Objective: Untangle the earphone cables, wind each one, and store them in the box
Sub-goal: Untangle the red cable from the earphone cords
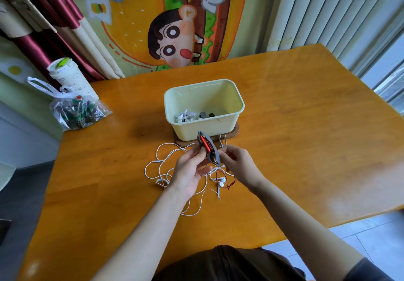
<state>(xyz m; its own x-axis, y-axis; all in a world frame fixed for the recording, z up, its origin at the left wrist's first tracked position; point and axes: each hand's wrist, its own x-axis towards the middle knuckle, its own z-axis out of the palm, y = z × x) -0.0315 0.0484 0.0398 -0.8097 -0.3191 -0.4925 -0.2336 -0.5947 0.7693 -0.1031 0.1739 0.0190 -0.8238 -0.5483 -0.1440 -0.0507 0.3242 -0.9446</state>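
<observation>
Sitting near the far left edge of the table [306,127], a clear plastic bag [76,110] holds a lidded paper cup [70,77] and some dark items. Towards the middle, tangled white earphone cables [153,162] lie spread on the wood, partly under the person's wrists. The left hand [188,171] is raised just above them, thumb and fingertips pinched on the left side of a grey winder [215,149], which carries a red cable [205,144] wound along its length. Beyond the winder stands the pale yellow box [203,127], open, on a brown base [234,133]; a white bundle [184,115] and two dark pieces [205,114] lie inside. The right hand [236,162] has its fingers curled and clamped on the winder's right side, while the red cable's loose end [231,182] hangs below onto the white tangle.
</observation>
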